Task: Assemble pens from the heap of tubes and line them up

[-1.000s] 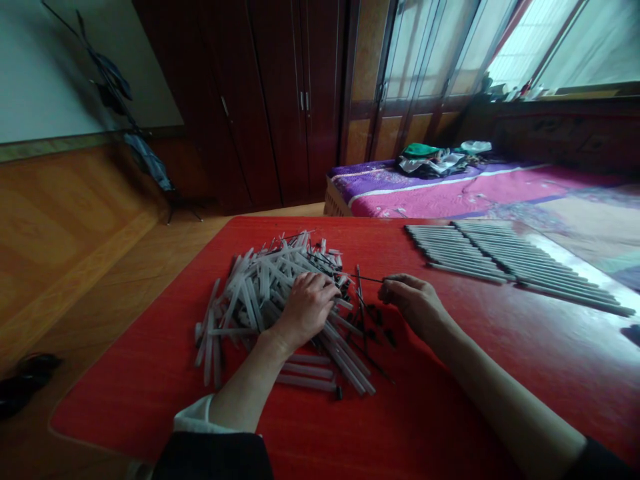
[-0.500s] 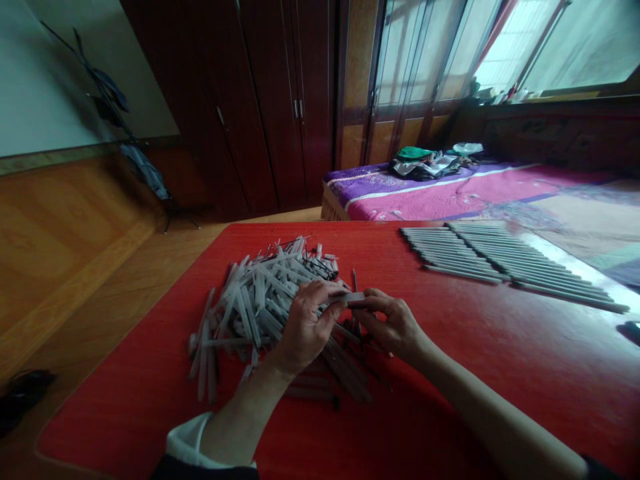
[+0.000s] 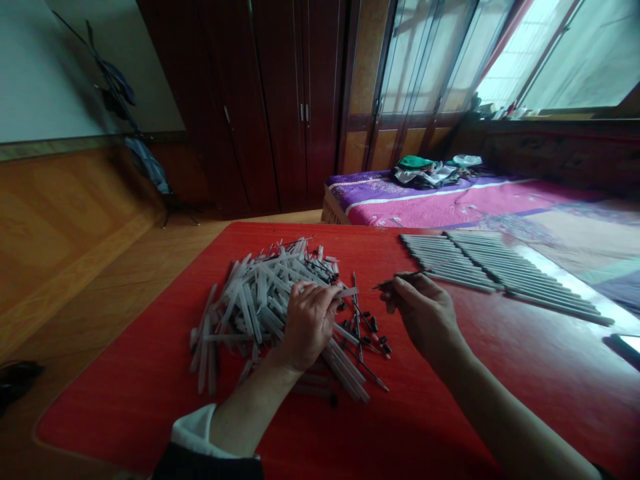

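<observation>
My left hand [image 3: 310, 322] rests on a heap of translucent pen barrels [image 3: 255, 300] and pinches one barrel [image 3: 347, 293] whose end sticks out to the right. My right hand [image 3: 424, 311] is closed in a pinch on a thin dark refill [image 3: 400, 277] that points up and to the right. The two hands are a short way apart. Loose black caps and thin refills [image 3: 367, 330] lie on the red table [image 3: 500, 373] between the hands.
Rows of assembled pens [image 3: 495, 267] lie side by side at the table's far right. A dark phone-like object [image 3: 625, 347] sits at the right edge. Behind the table stand a bed with a purple cover [image 3: 425, 197], dark wardrobes and windows.
Half a second ago both hands met over one barrel. Now my right hand has drawn away to the right with a thin refill, while my left hand keeps the barrel.
</observation>
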Tool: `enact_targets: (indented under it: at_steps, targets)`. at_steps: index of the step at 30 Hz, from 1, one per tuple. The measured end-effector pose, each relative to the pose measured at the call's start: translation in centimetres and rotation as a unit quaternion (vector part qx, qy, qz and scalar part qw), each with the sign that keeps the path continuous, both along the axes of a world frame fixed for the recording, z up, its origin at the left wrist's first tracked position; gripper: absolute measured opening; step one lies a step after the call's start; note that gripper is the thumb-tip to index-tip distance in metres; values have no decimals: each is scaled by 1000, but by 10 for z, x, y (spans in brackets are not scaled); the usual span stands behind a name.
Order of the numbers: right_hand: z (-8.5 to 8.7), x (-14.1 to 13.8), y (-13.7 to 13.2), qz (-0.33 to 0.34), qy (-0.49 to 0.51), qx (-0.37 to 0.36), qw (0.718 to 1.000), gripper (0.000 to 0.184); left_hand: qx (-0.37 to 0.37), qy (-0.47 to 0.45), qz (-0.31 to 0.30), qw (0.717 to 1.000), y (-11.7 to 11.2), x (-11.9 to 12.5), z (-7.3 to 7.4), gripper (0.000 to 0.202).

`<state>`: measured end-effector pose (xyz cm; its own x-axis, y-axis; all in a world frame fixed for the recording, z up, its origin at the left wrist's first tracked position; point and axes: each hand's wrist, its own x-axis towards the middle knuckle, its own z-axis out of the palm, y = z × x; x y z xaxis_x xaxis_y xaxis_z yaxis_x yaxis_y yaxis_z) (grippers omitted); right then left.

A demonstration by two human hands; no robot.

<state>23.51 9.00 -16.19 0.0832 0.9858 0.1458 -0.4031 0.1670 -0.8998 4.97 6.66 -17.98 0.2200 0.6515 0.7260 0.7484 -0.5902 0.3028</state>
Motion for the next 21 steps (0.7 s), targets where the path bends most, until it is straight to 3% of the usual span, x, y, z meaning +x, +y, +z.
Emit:
enact_targets:
  at_steps: [11, 21]
  targets:
    - [-7, -8, -6, 32, -38, 9, 999, 15, -26, 32, -20, 999, -3, 4, -4, 18]
    - [-8, -13, -12, 32, -144, 66, 987, 10, -22, 30, -35, 999, -4, 6, -6, 18]
